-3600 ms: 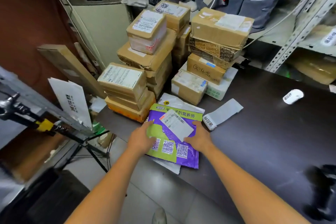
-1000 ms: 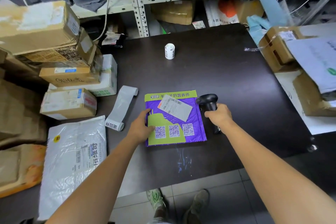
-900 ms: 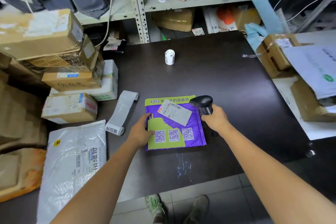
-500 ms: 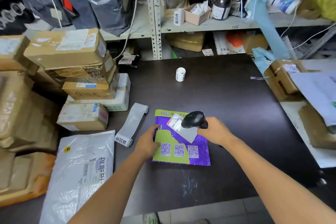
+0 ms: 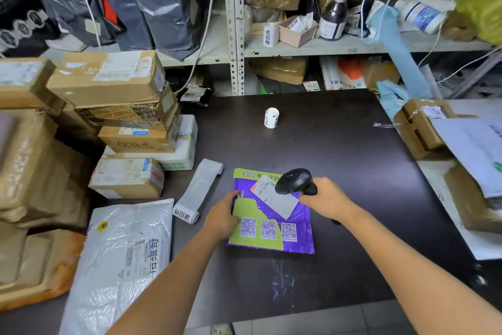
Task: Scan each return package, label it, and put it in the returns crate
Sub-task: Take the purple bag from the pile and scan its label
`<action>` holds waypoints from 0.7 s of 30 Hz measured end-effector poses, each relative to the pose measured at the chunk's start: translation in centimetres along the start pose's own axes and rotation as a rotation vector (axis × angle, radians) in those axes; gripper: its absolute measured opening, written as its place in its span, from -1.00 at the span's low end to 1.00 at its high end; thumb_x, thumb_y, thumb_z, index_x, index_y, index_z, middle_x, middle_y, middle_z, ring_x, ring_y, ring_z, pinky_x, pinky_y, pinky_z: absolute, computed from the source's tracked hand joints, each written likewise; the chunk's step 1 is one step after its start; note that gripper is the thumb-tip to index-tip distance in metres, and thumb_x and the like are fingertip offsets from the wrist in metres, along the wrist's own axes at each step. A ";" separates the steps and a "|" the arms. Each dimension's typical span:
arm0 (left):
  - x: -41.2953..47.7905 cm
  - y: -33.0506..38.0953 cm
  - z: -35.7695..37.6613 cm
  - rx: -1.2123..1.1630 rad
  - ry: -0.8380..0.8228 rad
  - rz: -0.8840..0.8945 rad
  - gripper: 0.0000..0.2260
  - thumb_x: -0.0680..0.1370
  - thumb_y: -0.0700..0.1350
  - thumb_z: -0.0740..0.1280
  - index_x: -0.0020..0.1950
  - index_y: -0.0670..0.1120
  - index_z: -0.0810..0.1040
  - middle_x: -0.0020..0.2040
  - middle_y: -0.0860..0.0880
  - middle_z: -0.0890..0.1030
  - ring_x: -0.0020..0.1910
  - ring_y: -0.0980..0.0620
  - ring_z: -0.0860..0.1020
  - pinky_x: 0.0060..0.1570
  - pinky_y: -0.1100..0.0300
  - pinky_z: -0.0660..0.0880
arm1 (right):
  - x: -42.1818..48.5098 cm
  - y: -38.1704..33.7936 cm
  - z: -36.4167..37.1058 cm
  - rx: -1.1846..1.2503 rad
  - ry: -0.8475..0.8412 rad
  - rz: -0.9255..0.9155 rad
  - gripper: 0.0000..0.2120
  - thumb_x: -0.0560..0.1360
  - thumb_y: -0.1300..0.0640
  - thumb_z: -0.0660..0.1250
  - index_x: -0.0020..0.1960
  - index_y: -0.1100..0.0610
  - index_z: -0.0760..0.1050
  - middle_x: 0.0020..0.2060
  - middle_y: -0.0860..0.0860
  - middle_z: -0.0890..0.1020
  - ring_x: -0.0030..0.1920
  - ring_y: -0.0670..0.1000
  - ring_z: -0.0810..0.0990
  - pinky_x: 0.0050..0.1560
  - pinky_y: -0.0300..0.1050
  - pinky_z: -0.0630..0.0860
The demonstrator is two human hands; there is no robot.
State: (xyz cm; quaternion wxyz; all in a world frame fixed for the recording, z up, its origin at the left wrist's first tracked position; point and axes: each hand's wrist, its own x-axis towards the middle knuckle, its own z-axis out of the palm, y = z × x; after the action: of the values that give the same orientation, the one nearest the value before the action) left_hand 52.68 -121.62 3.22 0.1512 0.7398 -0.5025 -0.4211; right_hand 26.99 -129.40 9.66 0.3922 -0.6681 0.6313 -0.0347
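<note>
The right hand is gripping the scanner over the white label on the purple package, lying flat on the desk; the left hand is pressing its edge. Scanning seems underway; labelling likely comes next.

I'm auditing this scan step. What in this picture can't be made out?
1. The shipping label on the purple mailer, head view: the print is too small, and the barcode scanner covers its upper corner.
2. Its trigger: hidden inside the right hand, so pressed or not is unknown.
3. The mailer's left edge: under the left hand.
4. The brown boxes at the left edge: blurred and cut off by the frame.
</note>
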 end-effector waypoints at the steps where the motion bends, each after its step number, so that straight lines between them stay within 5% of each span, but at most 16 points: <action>1: 0.0 0.0 0.0 0.004 0.002 0.002 -0.39 0.51 -0.25 0.36 0.50 0.08 0.25 0.26 -0.07 0.54 0.19 -0.08 0.54 0.16 0.05 0.51 | 0.0 0.0 0.0 0.003 -0.002 -0.002 -0.94 0.43 0.12 0.38 -0.17 0.03 0.49 -0.28 0.04 0.63 -0.22 0.06 0.62 -0.29 -0.04 0.48; 14: 0.3 0.0 0.3 0.014 -0.001 -0.001 -0.38 0.49 -0.25 0.35 0.50 0.09 0.26 0.13 -0.03 0.56 0.13 -0.09 0.54 0.14 0.05 0.50 | 0.4 0.6 -0.2 0.041 0.006 0.003 -0.95 0.42 0.15 0.36 -0.15 0.08 0.50 -0.32 0.03 0.57 -0.30 0.01 0.51 -0.30 -0.09 0.40; 21: 0.1 -0.6 0.9 0.054 -0.012 -0.021 -0.37 0.48 -0.19 0.37 0.49 0.11 0.25 0.17 -0.05 0.58 0.12 -0.08 0.57 0.07 0.12 0.51 | 0.2 4.7 1.8 0.241 0.211 0.136 -0.71 0.46 0.01 0.48 0.11 0.06 0.52 -0.05 -0.01 0.63 0.00 0.06 0.58 -0.08 -0.09 0.45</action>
State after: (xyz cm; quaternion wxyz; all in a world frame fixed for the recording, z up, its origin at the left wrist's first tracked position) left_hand 52.34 -121.23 2.23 0.1238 0.7463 -0.5066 -0.4136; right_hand 24.24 -128.22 5.64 0.4025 -0.5645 0.7041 -0.1536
